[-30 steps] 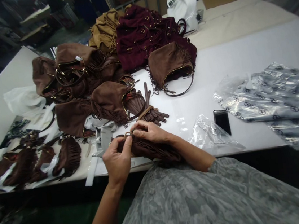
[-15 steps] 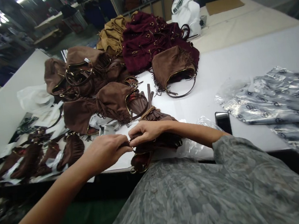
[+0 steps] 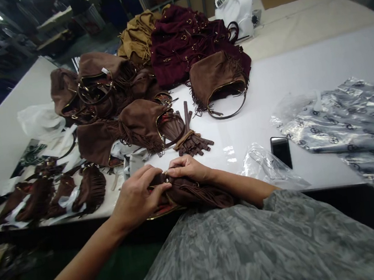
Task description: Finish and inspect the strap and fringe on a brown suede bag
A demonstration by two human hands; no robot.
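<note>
At the table's front edge, close to my body, lies a brown fringed bag (image 3: 198, 195) with a patterned lining and metal fittings. My left hand (image 3: 139, 192) pinches the bag near a small metal fitting, thumb and fingers pressed together. From the right, my right hand (image 3: 189, 169) grips the same bag beside that fitting, its fingers closed. Just beyond my hands is a tied bundle of brown straps (image 3: 192, 143), next to a brown fringed bag with a handle (image 3: 142, 120).
Several brown bags (image 3: 101, 66) are heaped at the left, with maroon bags (image 3: 175, 46), a tan bag (image 3: 138, 34) and a white bag (image 3: 235, 9) behind. Rightward lie clear plastic (image 3: 261, 167), a phone (image 3: 281, 152) and printed plastic bags (image 3: 344, 120).
The bag in my hands has shifted and turned, showing more lining and fringe. My fingers are now at a metal fitting. The strap bundle and clear plastic are less covered.
</note>
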